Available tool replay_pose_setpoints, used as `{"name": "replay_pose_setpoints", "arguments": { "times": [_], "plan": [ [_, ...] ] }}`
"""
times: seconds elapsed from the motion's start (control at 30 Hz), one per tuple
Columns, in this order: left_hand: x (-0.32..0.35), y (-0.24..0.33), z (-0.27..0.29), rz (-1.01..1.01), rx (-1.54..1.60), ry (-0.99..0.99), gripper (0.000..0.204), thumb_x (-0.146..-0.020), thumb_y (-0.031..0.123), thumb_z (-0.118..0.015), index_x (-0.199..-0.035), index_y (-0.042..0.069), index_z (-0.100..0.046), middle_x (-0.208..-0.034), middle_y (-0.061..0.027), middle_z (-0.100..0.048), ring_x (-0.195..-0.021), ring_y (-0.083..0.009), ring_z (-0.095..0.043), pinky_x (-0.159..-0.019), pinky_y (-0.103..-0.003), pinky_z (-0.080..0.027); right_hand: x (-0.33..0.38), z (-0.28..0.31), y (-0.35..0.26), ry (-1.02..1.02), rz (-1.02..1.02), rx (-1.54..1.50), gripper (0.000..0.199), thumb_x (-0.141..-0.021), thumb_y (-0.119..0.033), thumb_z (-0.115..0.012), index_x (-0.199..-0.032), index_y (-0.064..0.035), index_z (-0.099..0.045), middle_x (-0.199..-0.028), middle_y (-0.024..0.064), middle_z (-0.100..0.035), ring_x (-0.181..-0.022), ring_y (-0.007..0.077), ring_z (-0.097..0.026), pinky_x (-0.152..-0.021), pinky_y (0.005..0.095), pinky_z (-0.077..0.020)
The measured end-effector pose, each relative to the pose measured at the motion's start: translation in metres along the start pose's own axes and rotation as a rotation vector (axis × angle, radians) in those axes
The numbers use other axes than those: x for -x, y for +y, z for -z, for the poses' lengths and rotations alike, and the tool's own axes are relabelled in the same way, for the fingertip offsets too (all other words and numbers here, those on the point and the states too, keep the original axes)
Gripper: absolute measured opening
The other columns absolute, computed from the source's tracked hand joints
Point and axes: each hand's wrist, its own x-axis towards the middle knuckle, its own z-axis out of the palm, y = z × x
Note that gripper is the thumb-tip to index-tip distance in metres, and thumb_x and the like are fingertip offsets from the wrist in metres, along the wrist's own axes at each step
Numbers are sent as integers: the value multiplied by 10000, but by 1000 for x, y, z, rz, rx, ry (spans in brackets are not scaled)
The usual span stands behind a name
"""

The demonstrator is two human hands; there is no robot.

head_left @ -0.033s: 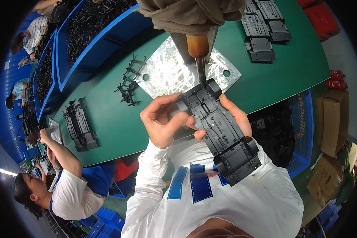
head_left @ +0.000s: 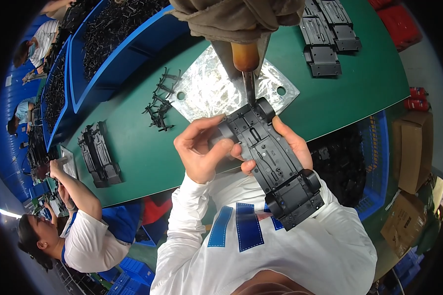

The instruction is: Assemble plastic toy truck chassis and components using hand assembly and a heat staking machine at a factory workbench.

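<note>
A long black plastic chassis, like a toy car's underside (head_left: 268, 155), lies tilted between my hands with its ribbed face up. My left hand (head_left: 199, 150) is closed at its left edge, thumb and fingers bent against the far end. Along the right edge my right hand (head_left: 294, 141) grips it; part of that hand is hidden under the chassis. A metal driver tip (head_left: 249, 88) below an amber collar (head_left: 245, 56) comes down to the chassis's far end, touching or nearly touching it. Beneath the tool lies a shiny metal plate (head_left: 202, 73) with round holes.
Small black brackets (head_left: 158, 105) lie left of the plate. More chassis parts sit on the green table at left (head_left: 99, 152) and far right (head_left: 325, 32). Blue bins (head_left: 128, 49) hold black parts. A blue crate (head_left: 379, 167) and cardboard boxes (head_left: 413, 150) stand right. A co-worker (head_left: 91, 236) works at left.
</note>
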Motion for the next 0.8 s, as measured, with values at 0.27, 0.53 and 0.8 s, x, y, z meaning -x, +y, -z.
{"name": "replay_pose_setpoints", "arguments": {
  "times": [0.27, 0.53, 0.8],
  "plan": [
    [1, 1, 2, 28, 14, -18, 381, -737, -86, -670, -1105, -133, -584, -914, -189, -667, -729, -190, -674, -712, -298, -539, 0, -1, 2, 57, 31, 20, 612, -1013, -484, -347, -1360, 12, -433, -1135, 317, -561, -920, 329, -584, -759, 380, -495],
    [0, -5, 4, -14, 18, -21, 368, -742, -95, -651, -1102, -132, -585, -978, -196, -656, -767, -191, -672, -741, -304, -540, 0, 0, 1, 36, 34, 33, 604, -1014, -477, -353, -1353, 16, -437, -1146, 303, -563, -951, 327, -586, -751, 383, -492],
    [0, 1, 1, 8, 24, -17, 358, -739, -103, -644, -1092, -134, -588, -950, -194, -658, -734, -194, -674, -726, -307, -540, 0, 0, 0, 4, 28, 57, 588, -1014, -471, -362, -1357, 0, -437, -1181, 247, -569, -1014, 337, -577, -746, 390, -486]
  ]
}}
